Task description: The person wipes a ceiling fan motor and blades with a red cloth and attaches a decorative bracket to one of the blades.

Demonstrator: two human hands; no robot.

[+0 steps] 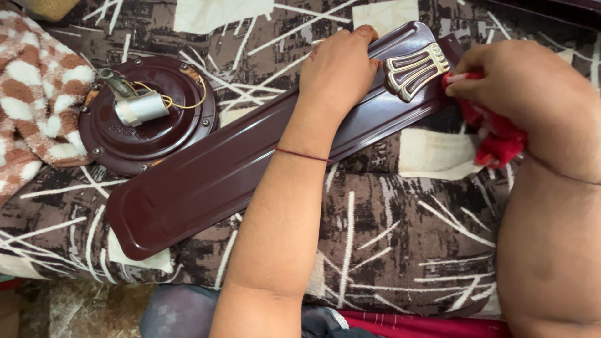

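I am watching the long glossy maroon metal fan blade (pixel 206 181) lying slantwise across the brown patterned fabric surface (pixel 388 250). My left hand (pixel 341 66) is pressing flat, unclenched, on its far end. My right hand (pixel 526 87) is gripping a red cloth (pixel 498 141) beside the gold-trimmed bracket (pixel 416 69). The blade already looks shiny. The round maroon motor housing (pixel 147 116) is sitting near the surface's left edge.
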